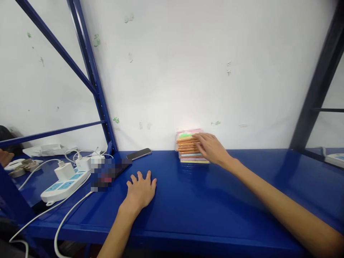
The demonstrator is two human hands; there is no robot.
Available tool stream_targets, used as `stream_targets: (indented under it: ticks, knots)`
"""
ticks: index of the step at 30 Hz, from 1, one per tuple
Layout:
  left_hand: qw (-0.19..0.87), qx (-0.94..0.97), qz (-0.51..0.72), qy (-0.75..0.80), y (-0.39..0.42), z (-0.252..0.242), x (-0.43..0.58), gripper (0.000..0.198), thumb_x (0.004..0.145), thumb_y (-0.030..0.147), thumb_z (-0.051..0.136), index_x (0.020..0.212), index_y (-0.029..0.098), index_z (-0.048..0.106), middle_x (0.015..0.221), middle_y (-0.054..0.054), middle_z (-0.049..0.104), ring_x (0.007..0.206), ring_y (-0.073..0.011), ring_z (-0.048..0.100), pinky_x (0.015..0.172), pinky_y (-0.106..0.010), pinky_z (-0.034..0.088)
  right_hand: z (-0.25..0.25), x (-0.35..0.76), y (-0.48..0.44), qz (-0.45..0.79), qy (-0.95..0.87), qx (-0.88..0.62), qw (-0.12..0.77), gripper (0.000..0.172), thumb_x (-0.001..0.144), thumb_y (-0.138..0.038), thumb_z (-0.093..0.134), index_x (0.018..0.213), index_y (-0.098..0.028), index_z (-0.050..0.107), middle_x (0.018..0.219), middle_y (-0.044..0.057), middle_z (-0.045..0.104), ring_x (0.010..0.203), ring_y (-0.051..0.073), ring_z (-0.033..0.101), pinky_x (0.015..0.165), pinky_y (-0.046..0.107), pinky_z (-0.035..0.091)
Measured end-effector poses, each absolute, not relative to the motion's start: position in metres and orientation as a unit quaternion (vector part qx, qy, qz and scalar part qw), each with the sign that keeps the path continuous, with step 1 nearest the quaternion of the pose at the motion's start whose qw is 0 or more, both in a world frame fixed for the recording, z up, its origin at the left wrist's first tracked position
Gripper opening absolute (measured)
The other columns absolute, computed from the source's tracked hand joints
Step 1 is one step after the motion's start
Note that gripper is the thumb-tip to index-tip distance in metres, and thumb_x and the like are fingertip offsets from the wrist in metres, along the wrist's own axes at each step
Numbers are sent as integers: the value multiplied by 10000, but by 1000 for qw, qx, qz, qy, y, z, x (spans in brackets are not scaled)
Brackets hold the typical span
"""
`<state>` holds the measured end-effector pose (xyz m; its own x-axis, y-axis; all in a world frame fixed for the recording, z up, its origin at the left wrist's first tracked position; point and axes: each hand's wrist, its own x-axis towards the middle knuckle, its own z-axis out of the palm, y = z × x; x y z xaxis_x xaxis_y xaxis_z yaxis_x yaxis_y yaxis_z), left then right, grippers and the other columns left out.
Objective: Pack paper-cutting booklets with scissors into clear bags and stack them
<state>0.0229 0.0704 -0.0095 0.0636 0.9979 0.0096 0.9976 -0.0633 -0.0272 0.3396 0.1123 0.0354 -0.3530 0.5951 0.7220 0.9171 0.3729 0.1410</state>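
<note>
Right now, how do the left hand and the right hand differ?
The left hand lies flat on the blue shelf, fingers spread, while the right hand rests against the stack of flat packets. The right hand reaches farther toward the wall than the left hand. Both hands are bare and open.

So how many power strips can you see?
2. The left power strip lies on the blue shelf; the right power strip shows cut off at the picture's edge. Others could be hidden.
</note>
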Motion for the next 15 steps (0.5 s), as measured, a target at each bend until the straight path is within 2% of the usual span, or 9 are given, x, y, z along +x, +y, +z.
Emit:
stream_targets:
  ticks: [2,5,7,11,15]
  knots:
    - [15,-729,6,-684,70,-9,23,661,1021,466,219,1589,147,333,1597,-306,333,1444,-522,340,1084,-617,310,31,341,116,-278,-771,-490,298,427,1018,-226,369,1419,-177,507,1375,139,631,1295,278,548,1099,459,397]
    - [16,-728,9,-685,70,-9,23,660,1022,466,223,1590,146,330,1601,-303,326,1446,-518,337,1088,-617,308,30,342,119,-293,-755,-500,308,492,1024,-265,390,1503,-158,414,1509,173,517,1407,313,439,1126,484,355]
    - [18,-728,9,-685,70,-9,23,661,1023,469,221,1590,147,329,1601,-298,331,1447,-513,340,1090,-615,309,29,342,123,-304,-752,-501,303,514,1029,-290,399,1526,-157,384,1507,178,520,1396,325,448,1107,485,366]
    - [20,-727,7,-686,71,-10,23,659,1023,472,218,1589,154,335,1596,-298,339,1443,-517,344,1091,-611,310,24,346,128,-314,-756,-491,297,425,1031,-236,392,1437,-155,488,1228,146,705,1167,302,602,1014,452,419]
    - [22,-727,9,-686,71,-10,23,665,1019,478,210,1590,160,334,1596,-291,346,1440,-520,348,1089,-610,313,23,352,122,-336,-756,-472,304,415,992,-143,418,1390,-144,537,1122,139,721,1085,291,608,990,436,419]
